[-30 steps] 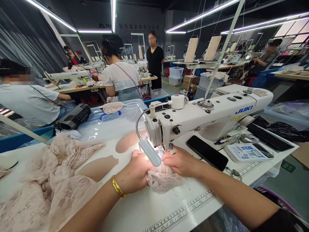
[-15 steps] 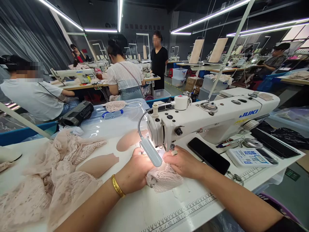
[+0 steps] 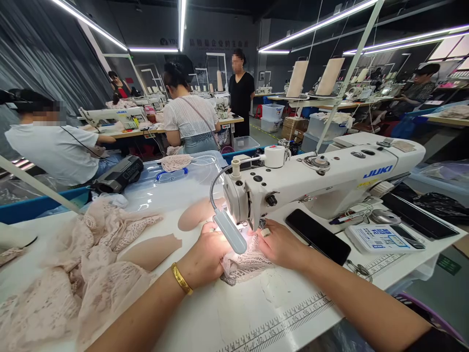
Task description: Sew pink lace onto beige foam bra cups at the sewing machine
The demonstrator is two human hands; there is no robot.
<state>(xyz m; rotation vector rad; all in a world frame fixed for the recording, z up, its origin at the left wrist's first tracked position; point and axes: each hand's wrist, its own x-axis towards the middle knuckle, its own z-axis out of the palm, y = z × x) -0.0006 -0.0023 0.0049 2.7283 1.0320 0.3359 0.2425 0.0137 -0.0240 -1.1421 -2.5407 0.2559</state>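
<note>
Pale pink lace fabric [image 3: 248, 266] lies bunched under the head of a white sewing machine [image 3: 315, 183]. My left hand [image 3: 207, 256], with a gold bangle at the wrist, grips the fabric's left side; its fingertips are partly behind the grey lamp [image 3: 231, 233]. On the other side, my right hand [image 3: 284, 245] is closed on the fabric close to the presser area, a ring-like band on one finger. The lamp's glare and my hands hide the needle and the stitching spot. Beige oval pads [image 3: 152, 252] lie left of my left hand.
A heap of pink lace [image 3: 98, 254] covers the table's left. At right are a black phone [image 3: 318, 236] and a white-blue box [image 3: 383, 238]. Behind stands a clear plastic bin lid [image 3: 146, 188] with a black case [image 3: 119, 173]. Several people work or stand beyond.
The lace fabric has shifted slightly away from me, toward the machine head, and its near edge is more gathered. Both hands stay on it. The co-worker at left has leaned a little.
</note>
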